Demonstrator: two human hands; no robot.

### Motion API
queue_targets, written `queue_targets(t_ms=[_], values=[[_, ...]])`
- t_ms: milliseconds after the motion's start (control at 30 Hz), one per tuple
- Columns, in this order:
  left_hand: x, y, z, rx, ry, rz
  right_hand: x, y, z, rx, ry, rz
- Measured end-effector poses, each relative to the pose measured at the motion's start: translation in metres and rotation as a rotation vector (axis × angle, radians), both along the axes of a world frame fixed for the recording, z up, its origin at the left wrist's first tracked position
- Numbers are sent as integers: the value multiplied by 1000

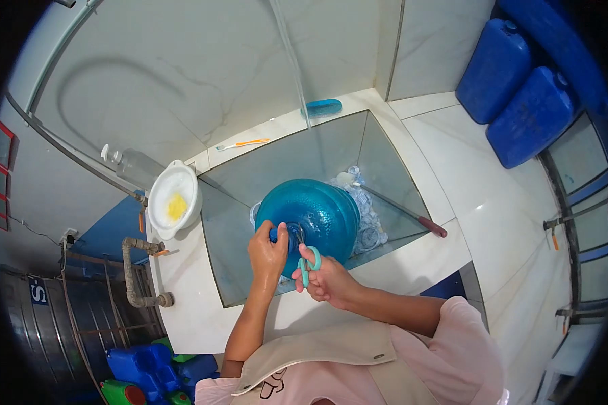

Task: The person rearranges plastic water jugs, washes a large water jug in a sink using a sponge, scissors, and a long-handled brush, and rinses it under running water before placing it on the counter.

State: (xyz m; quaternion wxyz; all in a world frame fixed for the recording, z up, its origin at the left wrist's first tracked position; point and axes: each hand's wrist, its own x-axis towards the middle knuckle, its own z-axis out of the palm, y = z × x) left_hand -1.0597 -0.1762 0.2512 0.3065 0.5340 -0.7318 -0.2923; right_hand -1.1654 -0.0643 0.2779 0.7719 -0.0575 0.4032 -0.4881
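Observation:
A large round blue water jug (321, 202) lies in the sink with its neck toward me. My left hand (267, 253) is closed around the neck, its fingers by the dark blue rim. In my right hand (331, 280) is a pair of scissors with mint-green handles (305, 268). Their metal blades point at the jug's neck, close beside my left fingers. Whether the blades touch the neck or cap, I cannot tell. Behind the jug lie crumpled pale blue-and-white pieces (368, 226), partly hidden by it.
The sink (250, 179) has glass-like walls. A long brush (402, 209) leans over its right edge. On the ledges are a white basin (172, 202) with a yellow sponge, a toothbrush (243, 144) and a blue brush (322, 107). Blue jerrycans (496, 71) stand at right; pipes (132, 273) at left.

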Motion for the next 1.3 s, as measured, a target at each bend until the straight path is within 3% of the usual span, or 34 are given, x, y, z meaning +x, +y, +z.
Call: queue_targets(t_ms=[167, 567, 800, 900, 933, 1000, 1033, 1100, 1233, 1300], values=[[3, 2, 1, -4, -1, 17, 3, 1, -6, -33, 165, 14], [-12, 2, 6, -70, -20, -57, -11, 6, 1, 33, -131, -99], [-17, 3, 6, -73, -35, -92, -29, -12, -20, -56, 155, -106], [-16, 2, 5, -56, -6, -113, -48, -25, -39, -301, 769, -97], [-16, 2, 5, -53, -5, -109, -49, -28, -45, -300, 769, -92], [-16, 1, 7, -55, -3, -106, -49, -36, -54, -628, 861, -295], [-16, 1, 7, -56, -2, -104, -50, -41, -61, -630, 861, -293], [-13, 0, 7, -41, 7, -127, -51, -50, -69, -689, 603, -161], [-4, -4, 6, -47, 8, -139, -51, -59, -72, -662, 557, -59], [-1, -5, 8, -34, 12, -167, -36, -62, -68, -783, 964, -247]])
